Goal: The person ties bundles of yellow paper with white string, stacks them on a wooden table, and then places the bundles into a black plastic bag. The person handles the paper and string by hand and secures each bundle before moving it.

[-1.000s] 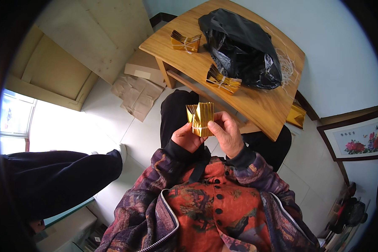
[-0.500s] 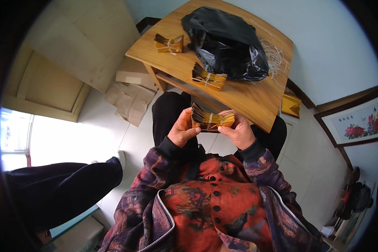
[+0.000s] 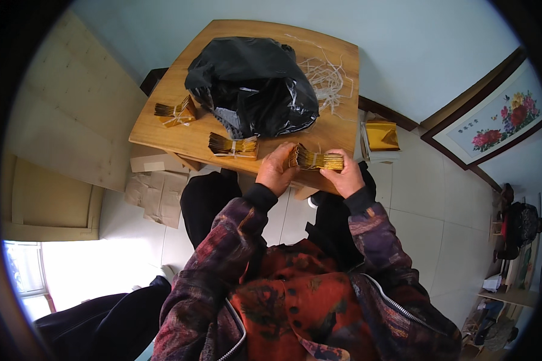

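Gold bundle (image 3: 317,159) moved to table edge (image 3: 162,138); fingers (image 3: 279,159) hide part.

A black plastic bag (image 3: 253,81) bulks over the middle of the table (image 3: 336,130), barring a low path to its rear edge. Just left of the left hand (image 3: 276,169), the front gold paper bundle (image 3: 233,146) stops a low slide along the near edge; a gap parts it from the left gold paper bundle (image 3: 177,112). Ahead of the held gold paper bundle (image 3: 316,160) and right hand (image 3: 347,175), a lane opens between the bag and the right edge, until tangled white string (image 3: 327,82) lies across it.
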Tool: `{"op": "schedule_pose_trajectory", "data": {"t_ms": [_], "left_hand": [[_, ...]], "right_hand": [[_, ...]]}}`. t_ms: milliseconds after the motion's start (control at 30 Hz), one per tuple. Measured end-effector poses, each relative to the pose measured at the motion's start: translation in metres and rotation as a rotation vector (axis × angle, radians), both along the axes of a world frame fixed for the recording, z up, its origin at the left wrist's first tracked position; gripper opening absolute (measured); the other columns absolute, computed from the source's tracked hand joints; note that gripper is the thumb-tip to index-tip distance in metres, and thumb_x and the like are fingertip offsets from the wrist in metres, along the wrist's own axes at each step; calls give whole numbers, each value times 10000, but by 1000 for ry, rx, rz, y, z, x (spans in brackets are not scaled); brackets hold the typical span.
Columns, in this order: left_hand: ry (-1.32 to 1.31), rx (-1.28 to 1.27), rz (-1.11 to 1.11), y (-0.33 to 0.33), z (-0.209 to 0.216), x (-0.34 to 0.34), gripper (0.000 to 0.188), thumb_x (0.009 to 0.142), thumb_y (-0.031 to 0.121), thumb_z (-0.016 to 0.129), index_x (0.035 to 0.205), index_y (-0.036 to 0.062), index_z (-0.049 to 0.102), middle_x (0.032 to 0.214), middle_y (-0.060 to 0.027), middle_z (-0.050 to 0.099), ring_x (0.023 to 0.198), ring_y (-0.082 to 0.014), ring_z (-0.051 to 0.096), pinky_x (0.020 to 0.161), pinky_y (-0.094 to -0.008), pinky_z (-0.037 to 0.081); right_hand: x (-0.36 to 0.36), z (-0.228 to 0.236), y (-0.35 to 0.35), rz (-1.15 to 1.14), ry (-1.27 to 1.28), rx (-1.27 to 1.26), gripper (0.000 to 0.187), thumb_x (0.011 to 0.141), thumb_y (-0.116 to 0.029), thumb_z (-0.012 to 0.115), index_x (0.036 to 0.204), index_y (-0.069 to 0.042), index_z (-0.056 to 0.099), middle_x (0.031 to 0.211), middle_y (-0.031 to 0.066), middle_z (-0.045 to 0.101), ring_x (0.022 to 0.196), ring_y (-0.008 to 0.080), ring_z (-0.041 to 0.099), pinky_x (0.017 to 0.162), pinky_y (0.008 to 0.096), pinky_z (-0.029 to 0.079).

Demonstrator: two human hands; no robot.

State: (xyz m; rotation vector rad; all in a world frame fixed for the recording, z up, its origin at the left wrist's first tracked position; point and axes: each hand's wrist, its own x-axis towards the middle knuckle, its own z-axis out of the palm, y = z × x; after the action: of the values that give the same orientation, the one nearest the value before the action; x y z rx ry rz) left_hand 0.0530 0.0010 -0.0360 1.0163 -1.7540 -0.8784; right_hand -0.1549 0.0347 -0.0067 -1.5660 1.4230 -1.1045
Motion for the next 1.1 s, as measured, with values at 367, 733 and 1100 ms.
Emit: {"op": "schedule_pose_trajectory", "data": {"t_ms": [367,733,1100], "left_hand": [[75,323,-118,-4,3,1,435,764,141,727,1142,25,547,1069,-105,611,945,-234,602,859,-341,463],[1037,971,-74,106,21,83,755,897,699,275,1320,101,461,1225,-29,558,1103,-173,513,917,-345,388],[1159,898,-38,136,-4,117,760,883,718,259,1287,111,474,1202,-42,571,1050,-192,535,907,-362,384]], "right_hand": [[0,2,4,-15,17,172,303,767,-86,728,1011,1,573,989,77,641,892,152,607,810,274,482],[79,-17,54,324,-945,757,418,894,-407,595,1171,-97,548,997,34,647,800,155,622,636,272,470],[122,-10,67,284,-891,889,309,912,-363,596,1085,-108,576,953,8,638,767,129,595,615,251,440]]}}
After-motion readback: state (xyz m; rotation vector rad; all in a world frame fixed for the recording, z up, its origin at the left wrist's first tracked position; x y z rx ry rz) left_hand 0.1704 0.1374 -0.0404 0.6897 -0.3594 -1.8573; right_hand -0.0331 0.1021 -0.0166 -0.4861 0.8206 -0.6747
